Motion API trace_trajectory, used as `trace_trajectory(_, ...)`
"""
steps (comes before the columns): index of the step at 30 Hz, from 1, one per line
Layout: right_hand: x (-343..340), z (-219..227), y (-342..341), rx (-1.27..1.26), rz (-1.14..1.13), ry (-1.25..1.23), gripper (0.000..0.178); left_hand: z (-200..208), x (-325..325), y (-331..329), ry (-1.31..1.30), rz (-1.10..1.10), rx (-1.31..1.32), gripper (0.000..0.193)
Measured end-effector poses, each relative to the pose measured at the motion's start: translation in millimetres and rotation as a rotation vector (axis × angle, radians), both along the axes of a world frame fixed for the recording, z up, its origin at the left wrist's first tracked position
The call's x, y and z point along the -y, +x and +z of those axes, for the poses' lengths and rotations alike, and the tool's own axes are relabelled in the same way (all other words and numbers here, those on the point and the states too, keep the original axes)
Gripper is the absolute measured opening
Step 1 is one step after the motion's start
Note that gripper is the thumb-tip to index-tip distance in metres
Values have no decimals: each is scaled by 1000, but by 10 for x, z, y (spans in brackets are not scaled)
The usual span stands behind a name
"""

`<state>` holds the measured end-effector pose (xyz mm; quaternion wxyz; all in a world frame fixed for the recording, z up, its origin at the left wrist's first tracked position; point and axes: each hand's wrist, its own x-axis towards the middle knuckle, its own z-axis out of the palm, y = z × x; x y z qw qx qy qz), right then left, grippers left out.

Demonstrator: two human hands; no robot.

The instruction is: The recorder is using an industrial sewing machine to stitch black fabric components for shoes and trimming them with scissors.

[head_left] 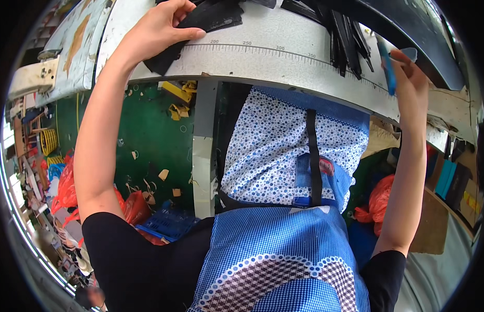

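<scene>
My left hand [160,30] is at the far left of the metal table. Its thumb and curled fingers close on flat black pieces [216,20], which look like cut leather or rubber-like sheet. One dark piece [164,61] hangs below the thumb toward the table's front edge. My right hand [411,83] is at the right end of the table, its fingers closed around a slim blue tool [387,68]. The tool is blurred, and I cannot tell its exact kind. Several thin black strips [347,44] lie in a bundle to the left of it.
A ruler scale [263,49] runs along the metal table [283,31]. A dark machine beam [408,31] crosses the upper right. Below are a grey table leg [204,130], a blue crate [172,222], red plastic bags [135,208] and scraps on the green floor [148,135].
</scene>
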<state>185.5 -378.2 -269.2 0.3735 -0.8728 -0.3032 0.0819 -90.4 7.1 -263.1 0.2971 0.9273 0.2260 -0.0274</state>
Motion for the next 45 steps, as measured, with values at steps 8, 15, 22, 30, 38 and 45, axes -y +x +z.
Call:
trace_trajectory(8,1133,5,-215,-1210,-1,519,51,132,372,-201,236,45,191,31)
trace_trajectory(15,1480,51,-1160,-1144,-11,355,34,154,1463,-325,-1111,45,285,31)
trace_trajectory(22,916,59,-1367,-958,130,240,36,-98,2371,-220,-1431,120,152,51)
trace_trajectory(30,783,-88,-1537,-842,71,493,31,-121,2686,-169,-1133,57,83,35)
trace_trajectory(38,723,-185,-1779,-375,-127,561,34,-337,2799,-163,-1238,201,2,53)
trace_trajectory(45,782,129,-1547,-952,145,658,38,-394,2682,-55,-1419,215,-32,51)
